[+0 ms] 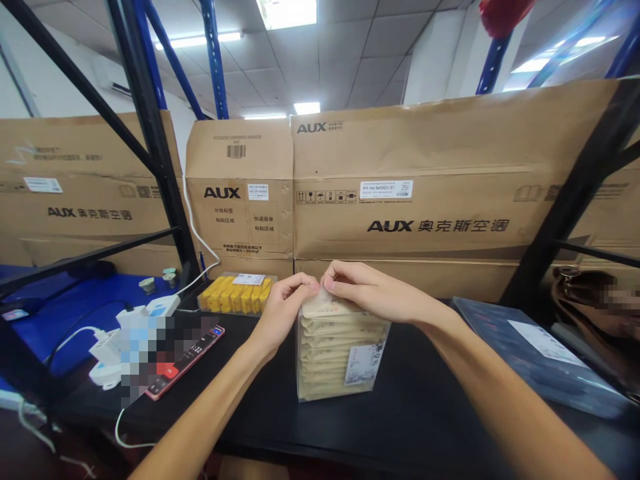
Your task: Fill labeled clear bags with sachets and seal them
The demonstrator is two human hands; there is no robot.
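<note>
A clear plastic box (333, 360) packed with a stack of cream-coloured packets stands upright on the black tabletop in front of me. A white label (364, 364) with a dark floral print is on its front. At the top left corner of the box, my left hand (286, 301) has thumb and index finger closed on the edge. My right hand (361, 285) curls over the top from the other side, its fingertips pinched at the same edge and close to the left ones. The exact part under the fingertips is hidden.
Behind on the left lies a clear box of yellow packets (235, 293). A lit phone (193, 360) and a white power strip (163, 307) with cables are at the left. A dark flat package (540, 360) lies right. AUX cartons (400, 160) wall the back between rack posts.
</note>
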